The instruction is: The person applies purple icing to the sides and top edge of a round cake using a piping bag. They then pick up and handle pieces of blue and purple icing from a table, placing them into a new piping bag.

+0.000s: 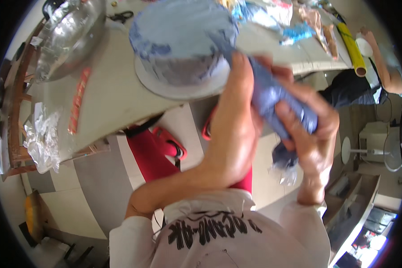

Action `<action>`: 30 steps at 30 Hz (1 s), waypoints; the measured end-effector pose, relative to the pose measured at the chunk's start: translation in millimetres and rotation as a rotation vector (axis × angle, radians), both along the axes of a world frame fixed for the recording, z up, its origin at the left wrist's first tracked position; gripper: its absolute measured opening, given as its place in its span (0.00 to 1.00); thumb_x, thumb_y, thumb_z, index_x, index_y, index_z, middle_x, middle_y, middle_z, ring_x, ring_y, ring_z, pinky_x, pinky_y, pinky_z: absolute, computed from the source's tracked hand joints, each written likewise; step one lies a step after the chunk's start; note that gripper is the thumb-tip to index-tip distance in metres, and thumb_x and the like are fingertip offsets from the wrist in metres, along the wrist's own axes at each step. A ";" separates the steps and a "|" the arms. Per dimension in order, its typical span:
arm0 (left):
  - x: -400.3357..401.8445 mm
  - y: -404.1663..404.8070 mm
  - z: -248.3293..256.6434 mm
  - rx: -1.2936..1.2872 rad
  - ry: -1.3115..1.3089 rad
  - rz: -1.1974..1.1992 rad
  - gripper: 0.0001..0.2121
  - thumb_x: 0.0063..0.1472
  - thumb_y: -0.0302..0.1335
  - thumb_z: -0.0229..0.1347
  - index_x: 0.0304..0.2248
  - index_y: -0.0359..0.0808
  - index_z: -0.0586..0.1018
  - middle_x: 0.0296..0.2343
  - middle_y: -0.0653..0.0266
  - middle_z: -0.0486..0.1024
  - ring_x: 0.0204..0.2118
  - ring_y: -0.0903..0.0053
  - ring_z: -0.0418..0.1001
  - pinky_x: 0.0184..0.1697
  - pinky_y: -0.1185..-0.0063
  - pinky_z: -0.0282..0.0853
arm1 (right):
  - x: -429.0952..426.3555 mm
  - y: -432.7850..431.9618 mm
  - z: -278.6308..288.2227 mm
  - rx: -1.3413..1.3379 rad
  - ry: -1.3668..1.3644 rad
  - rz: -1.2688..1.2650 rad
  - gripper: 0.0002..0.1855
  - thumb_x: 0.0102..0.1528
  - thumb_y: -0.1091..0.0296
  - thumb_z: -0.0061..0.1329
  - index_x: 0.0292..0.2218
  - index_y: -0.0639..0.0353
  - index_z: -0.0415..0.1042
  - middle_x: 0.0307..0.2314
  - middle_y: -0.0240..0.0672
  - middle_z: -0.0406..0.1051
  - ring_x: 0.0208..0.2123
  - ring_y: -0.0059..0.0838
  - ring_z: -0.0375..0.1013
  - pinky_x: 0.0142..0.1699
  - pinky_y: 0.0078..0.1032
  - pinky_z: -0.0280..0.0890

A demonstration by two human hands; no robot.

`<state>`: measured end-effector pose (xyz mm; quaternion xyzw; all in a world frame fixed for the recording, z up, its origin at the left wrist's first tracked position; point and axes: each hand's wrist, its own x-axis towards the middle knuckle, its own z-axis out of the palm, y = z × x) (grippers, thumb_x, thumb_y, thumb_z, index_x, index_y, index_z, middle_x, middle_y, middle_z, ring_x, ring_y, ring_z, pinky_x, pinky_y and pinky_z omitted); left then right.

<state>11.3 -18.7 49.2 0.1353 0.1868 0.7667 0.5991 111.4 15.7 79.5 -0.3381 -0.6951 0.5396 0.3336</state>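
Observation:
A round cake (184, 30) with blue-grey icing stands on a white round board (154, 82) near the table's edge. Its top and rim are coated; the icing on the near side looks thin and patchy. Both hands grip a piping bag (271, 90) filled with blue icing, whose narrow tip points at the cake's right rim. My left hand (238, 117) holds the bag near its tip. Around the fuller, rear part wraps my right hand (308, 124), with the bag's twisted end hanging below it. Whether the tip touches the cake cannot be told.
A large metal bowl (70, 40), black-handled scissors (120, 16), a red patterned strip (79, 100) and crumpled clear plastic (43, 137) lie left on the table. Used piping bags (298, 32) and a yellow roll (351, 48) are at the right. Another person's arm (382, 63) shows beyond.

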 end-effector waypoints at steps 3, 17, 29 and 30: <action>-20.9 -1.8 0.1 0.124 0.016 0.020 0.22 0.62 0.47 0.37 0.41 0.35 0.64 0.38 0.58 0.66 0.38 0.74 0.67 0.44 0.75 0.63 | -9.9 11.0 3.6 -0.207 0.064 -0.026 0.14 0.52 0.68 0.47 0.40 0.65 0.68 0.13 0.25 0.61 0.08 0.08 0.50 0.12 0.10 0.43; -88.7 -67.3 -6.6 0.255 1.460 0.563 0.18 0.56 0.23 0.49 0.46 0.25 0.64 0.43 0.50 0.65 0.48 0.66 0.63 0.51 0.72 0.57 | -70.5 52.4 -1.9 -1.452 0.971 0.830 0.08 0.59 0.69 0.36 0.29 0.61 0.55 0.13 0.23 0.46 0.13 0.13 0.42 0.16 0.14 0.42; -106.8 -64.4 49.2 0.161 1.757 0.748 0.16 0.49 0.22 0.57 0.40 0.32 0.73 0.33 0.62 0.73 0.36 0.76 0.70 0.40 0.80 0.63 | -132.0 71.3 2.3 -1.221 1.165 0.881 0.08 0.57 0.68 0.35 0.36 0.62 0.56 0.25 0.32 0.55 0.26 0.23 0.55 0.31 0.20 0.52; -107.7 -59.8 52.0 0.177 1.680 0.763 0.14 0.49 0.22 0.58 0.38 0.33 0.75 0.32 0.63 0.74 0.35 0.78 0.70 0.39 0.81 0.63 | -135.3 75.1 3.9 -1.161 1.167 0.849 0.08 0.57 0.68 0.34 0.37 0.63 0.56 0.26 0.33 0.56 0.27 0.24 0.56 0.32 0.20 0.53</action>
